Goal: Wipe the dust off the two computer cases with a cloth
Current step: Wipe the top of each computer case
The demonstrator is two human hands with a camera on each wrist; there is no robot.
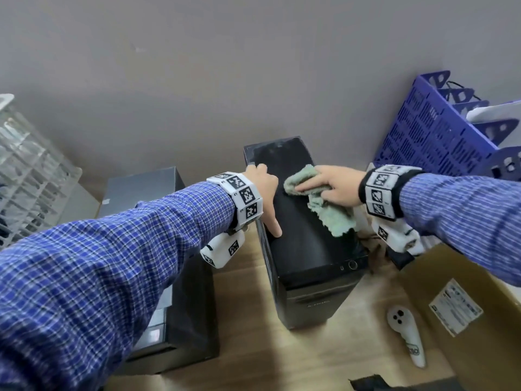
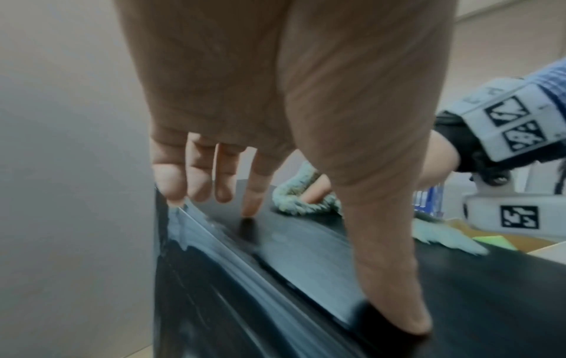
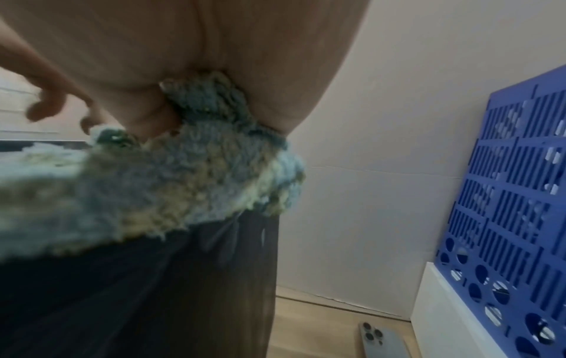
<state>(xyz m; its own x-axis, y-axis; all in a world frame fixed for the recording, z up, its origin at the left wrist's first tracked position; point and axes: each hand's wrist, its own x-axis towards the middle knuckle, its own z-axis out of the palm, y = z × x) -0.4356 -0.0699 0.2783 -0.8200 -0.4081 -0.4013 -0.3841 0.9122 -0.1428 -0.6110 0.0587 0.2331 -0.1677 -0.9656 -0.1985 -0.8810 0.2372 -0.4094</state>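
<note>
A black tower case point(image 1: 310, 244) stands upright on the wooden floor by the grey wall. My left hand point(image 1: 265, 193) rests on its top left edge: thumb flat on the top, fingers reaching over the rim point(image 2: 196, 179), index tip touching the top. My right hand point(image 1: 335, 184) holds a fluffy green cloth point(image 1: 332, 215) bunched in its palm point(image 3: 183, 36) and presses it onto the case top with straight fingers. One end of the cloth point(image 3: 168, 181) trails over the case's right edge. A second, grey-topped case point(image 1: 146, 187) stands to the left, partly hidden under my left sleeve.
A blue slotted plastic rack point(image 1: 439, 131) leans by the wall at the right. A cardboard box point(image 1: 465, 306) and a white controller point(image 1: 406, 334) lie at the front right. Clear plastic drawers point(image 1: 25, 170) stand at far left. A phone point(image 3: 379, 341) lies on the floor.
</note>
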